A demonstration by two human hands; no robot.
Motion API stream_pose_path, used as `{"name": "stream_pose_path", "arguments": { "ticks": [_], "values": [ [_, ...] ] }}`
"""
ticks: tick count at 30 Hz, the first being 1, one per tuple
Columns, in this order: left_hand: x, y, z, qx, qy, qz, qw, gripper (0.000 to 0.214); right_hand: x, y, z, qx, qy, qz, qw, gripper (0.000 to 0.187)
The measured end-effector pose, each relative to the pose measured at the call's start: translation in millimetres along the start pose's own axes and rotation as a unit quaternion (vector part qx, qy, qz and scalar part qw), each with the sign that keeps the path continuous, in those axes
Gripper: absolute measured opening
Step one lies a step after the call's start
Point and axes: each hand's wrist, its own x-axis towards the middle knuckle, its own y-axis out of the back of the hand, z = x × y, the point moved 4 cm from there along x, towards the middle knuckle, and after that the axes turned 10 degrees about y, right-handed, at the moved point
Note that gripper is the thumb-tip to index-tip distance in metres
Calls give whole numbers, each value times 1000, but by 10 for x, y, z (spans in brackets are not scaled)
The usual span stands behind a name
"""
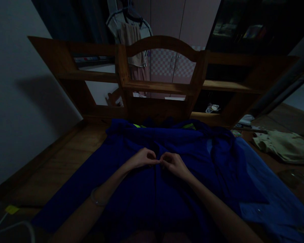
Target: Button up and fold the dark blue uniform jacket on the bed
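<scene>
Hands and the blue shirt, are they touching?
Touching. The head view shows the left hand and right hand pinching the shirt at its middle.

My dark blue cloth shirt [152, 189] with yellow-green collar patches lies spread flat, front up, on the wooden surface.

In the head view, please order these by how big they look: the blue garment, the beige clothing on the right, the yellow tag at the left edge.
1. blue garment
2. beige clothing
3. yellow tag

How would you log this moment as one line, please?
left hand: pinching blue shirt front | right hand: pinching same spot | shirt: flat on wooden surface
</scene>
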Motion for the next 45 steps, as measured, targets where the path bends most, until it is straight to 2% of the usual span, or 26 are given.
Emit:
{"name": "stream_pose_path", "arguments": {
  "ticks": [5,12,17,24,27,31,34,37,39,42,45],
  "values": [
    [-7,-4,7,16,-5,-11,1000,32,9,0,-4,3,-10,14,1000,14],
    [23,4,5,48,-39,33,998,25,34,-15,153,80,-44,21,996,21],
    [-27,-6,62,63,-57,-1,996,22,40,-35,215,115,-40,20,992,23],
    [-47,-21,32,96,-46,-39,993,15,29,-78,196,88,-41,9,995,20],
    [-86,-36,73,152,-71,-17,986,11,32,-83,190,83,-36,3,996,17],
    [-163,-68,212,240,-160,46,956,3,29,-61,183,62,-37,5,997,16],
    [-171,-92,255,257,-188,68,946,4,29,-39,163,49,-33,19,998,16],
    [-127,-71,207,229,-155,68,959,4,37,-43,143,52,-33,25,998,18],
    [-91,-31,140,190,-100,61,975,12,40,-53,131,46,-38,26,998,18],
    [-61,2,40,101,-7,-4,995,31,33,-59,76,9,-20,28,999,18],
    [-62,2,-7,-11,58,-67,996,41,13,-39,-22,-57,30,42,997,16]
  ]
}}
